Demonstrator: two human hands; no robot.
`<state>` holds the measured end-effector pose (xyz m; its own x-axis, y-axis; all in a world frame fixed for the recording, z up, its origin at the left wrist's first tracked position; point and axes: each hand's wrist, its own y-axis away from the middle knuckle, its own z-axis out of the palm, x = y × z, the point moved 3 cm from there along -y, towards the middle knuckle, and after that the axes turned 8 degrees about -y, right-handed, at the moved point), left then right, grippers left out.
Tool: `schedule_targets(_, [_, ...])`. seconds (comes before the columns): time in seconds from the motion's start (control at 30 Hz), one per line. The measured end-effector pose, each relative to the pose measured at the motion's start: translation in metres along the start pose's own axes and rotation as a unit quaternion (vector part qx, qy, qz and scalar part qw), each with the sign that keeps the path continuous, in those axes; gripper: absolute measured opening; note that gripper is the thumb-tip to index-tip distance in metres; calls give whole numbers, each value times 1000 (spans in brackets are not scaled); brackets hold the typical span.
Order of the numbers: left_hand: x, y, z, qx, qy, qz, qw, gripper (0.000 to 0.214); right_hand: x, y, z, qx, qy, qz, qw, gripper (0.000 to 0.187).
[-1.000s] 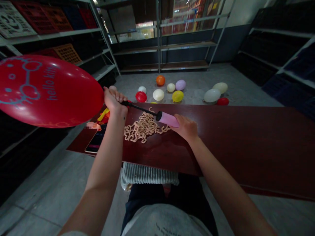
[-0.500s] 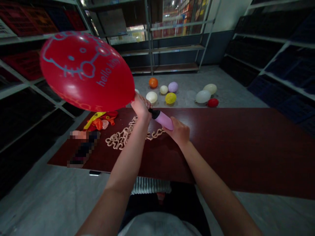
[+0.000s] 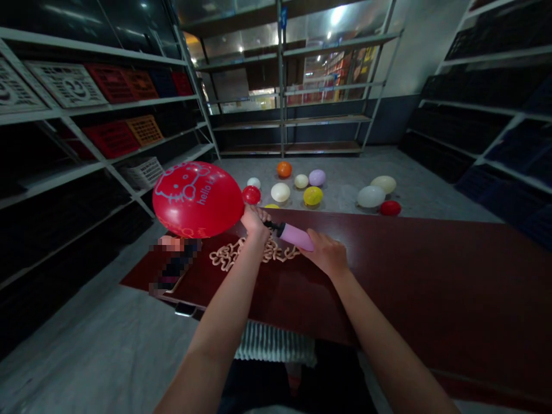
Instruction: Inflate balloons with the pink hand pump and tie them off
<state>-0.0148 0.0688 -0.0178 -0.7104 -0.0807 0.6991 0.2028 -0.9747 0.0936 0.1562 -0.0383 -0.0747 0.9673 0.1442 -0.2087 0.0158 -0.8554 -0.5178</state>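
A red inflated balloon (image 3: 215, 201) with a cat-face print and "hello kitty" lettering sticks out to the left of my left hand (image 3: 256, 223). That hand is closed around the balloon's neck, by the black nozzle end of a hand pump (image 3: 295, 236); the exact join is hidden by my fingers. My right hand (image 3: 328, 252) is wrapped round the pump's pink body. The pump slants down to the right above the table. Beneath my hands lies a heap of beige, curvy linked pieces (image 3: 224, 256).
The dark red table (image 3: 409, 276) spans the front. At its left lie a dark phone-like object (image 3: 179, 267), partly blurred, and something orange (image 3: 171, 243). Several inflated balloons, one orange (image 3: 284, 169), rest on the floor beyond. Metal shelves (image 3: 323, 121) and crates (image 3: 144, 131) surround the area.
The view has tilted upward, showing more shelving. The red balloon appears lower and smaller, now covering the loose balloons on the table. More of the pump's black end shows. Both hands keep their grips.
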Motion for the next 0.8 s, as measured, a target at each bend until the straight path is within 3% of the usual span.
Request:
schedule_targets(0.3, [55,-19,-35,26,12,24,999,47,2,4,6,-1,22,-53,998,43])
schedule_targets(0.43, [86,-22,-38,16,9,46,999,50,2,5,5,11,14,-61,998,45])
schedule_targets(0.53, [102,-14,-24,7,4,74,997,50,2,6,5,37,2,-61,997,44])
schedule_targets(0.63, [105,-3,2,-21,-3,109,994,51,6,6,5,75,-7,-51,996,42])
schedule_targets(0.8, [73,3,45,-71,-9,100,992,54,16,6,9,128,-29,-30,991,44])
